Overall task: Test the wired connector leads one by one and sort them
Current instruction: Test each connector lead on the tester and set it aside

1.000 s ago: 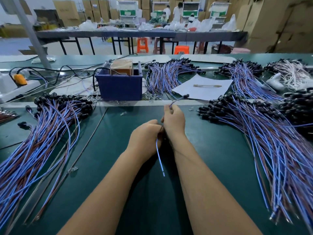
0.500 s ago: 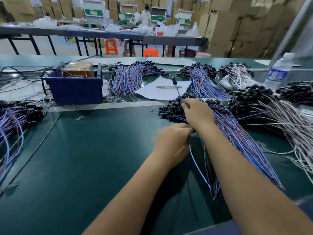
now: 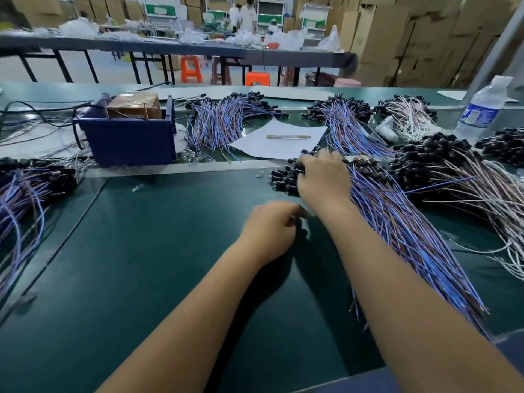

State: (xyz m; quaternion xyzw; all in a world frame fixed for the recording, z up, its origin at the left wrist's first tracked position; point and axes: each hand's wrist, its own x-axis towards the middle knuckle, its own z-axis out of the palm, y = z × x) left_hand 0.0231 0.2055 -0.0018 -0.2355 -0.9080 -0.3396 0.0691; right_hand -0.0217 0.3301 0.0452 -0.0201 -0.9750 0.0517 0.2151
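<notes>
Even overhead light | soft arm shadows | wide-angle edge bending | slight blur

My right hand point(image 3: 324, 177) covers connector heads in lead pile point(image 3: 402, 228); its fingers hidden. My left hand point(image 3: 269, 228) fingertips blurred, contents unclear. Left-edge bundle point(image 3: 19, 199) cut off.

The right hand point(image 3: 324, 180) lies on the black connector ends of a pile of blue-and-brown leads point(image 3: 397, 222) that fans toward the right near corner of the green bench point(image 3: 141, 265). Whether its fingers grip any lead cannot be told. The left hand point(image 3: 269, 228) sits just beside it on the bare mat, fingers curled. A blue bin point(image 3: 127, 143) stands toward the far edge, a white sheet point(image 3: 278, 140) beside it, and a water bottle point(image 3: 482, 109) at the far right corner.
</notes>
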